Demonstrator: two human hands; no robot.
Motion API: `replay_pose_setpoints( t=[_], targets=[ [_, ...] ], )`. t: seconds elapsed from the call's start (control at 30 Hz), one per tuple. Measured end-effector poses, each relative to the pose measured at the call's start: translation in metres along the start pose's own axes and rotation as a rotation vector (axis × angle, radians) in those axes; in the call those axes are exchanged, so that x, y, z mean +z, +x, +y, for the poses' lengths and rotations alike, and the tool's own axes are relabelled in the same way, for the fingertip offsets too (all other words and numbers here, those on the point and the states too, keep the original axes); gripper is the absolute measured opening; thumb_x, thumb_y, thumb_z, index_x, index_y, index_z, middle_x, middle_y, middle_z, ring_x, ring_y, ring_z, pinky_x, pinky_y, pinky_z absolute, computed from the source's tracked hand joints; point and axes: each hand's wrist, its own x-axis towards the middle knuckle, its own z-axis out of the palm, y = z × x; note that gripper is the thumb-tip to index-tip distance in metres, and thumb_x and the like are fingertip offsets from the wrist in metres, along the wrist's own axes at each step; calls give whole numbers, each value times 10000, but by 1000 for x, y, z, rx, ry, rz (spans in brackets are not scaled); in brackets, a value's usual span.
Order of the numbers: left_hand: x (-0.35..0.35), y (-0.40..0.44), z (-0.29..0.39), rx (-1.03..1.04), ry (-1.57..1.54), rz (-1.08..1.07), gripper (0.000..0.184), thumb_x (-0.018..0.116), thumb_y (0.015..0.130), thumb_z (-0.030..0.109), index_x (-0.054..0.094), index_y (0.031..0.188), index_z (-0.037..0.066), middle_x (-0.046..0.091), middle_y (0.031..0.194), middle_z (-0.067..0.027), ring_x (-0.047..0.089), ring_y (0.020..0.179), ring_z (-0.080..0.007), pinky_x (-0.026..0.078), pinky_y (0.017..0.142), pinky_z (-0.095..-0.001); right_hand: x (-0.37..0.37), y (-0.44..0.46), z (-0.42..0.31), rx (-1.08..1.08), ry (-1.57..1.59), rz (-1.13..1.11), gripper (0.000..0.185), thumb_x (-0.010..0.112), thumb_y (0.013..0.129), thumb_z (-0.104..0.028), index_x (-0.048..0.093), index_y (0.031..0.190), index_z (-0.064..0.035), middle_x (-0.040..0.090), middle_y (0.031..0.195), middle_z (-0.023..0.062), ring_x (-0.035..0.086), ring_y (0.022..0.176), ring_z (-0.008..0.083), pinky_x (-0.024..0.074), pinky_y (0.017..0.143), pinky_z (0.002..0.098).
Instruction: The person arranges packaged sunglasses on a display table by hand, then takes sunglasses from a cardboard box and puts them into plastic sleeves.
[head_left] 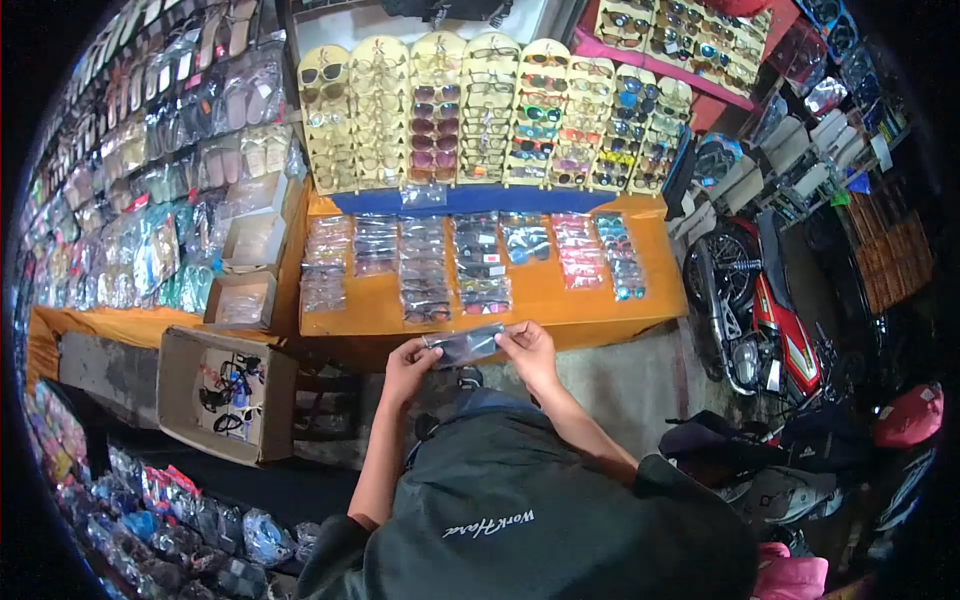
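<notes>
Between my two hands, just off the front edge of the orange-covered table [560,320], is a clear plastic packet [467,345] with something dark inside, likely sunglasses. My left hand [408,368] pinches its left end. Its right end is gripped by the fingers of my right hand [528,350]. Beyond them on the table lie rows of bagged glasses [425,265], with more dark bagged pairs [482,265] beside these. Pink-framed bagged glasses [580,250] and a blue-lensed bagged pair [527,240] lie farther right.
Tall cream display boards [436,110] of glasses stand at the table's back. On the left, an open cardboard box [225,395] holds several dark glasses, below hanging bagged slippers [160,250]. A red motorcycle [785,330] is parked at right, near several bags [790,490].
</notes>
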Motion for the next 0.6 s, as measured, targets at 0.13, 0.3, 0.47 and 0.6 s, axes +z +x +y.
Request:
replay_pose_setpoints(
  t=[0.13,0.3,0.47,0.6],
  targets=[
    [3,-7,3,-15,-54,-46,281,787,929,74,694,1173,-30,726,957,-17,647,833,-79,524,794,-261,-4,-17,-4,-63,74,123,124,766,917,29,680,993,-18,732,966,45,680,893,105,555,834,260],
    [17,7,2,6,-2,-93,212,761,957,83,710,1145,-1,699,923,21,625,857,-60,498,818,-248,-22,-12,3,13,100,169,99,742,930,42,671,974,-12,727,930,27,675,876,93,551,819,260],
    [28,28,-28,-23,97,-60,201,755,958,95,718,1124,-12,711,917,2,643,858,-75,516,820,-266,-41,-2,23,43,31,165,136,761,910,30,662,994,-10,719,945,45,679,884,116,552,832,286],
    [42,58,-60,-71,327,41,198,729,953,115,737,1099,-18,740,887,-35,666,803,-96,540,762,-286,-63,17,48,102,-109,184,174,773,893,18,651,1015,0,715,974,78,682,898,149,552,848,306]
  ],
)
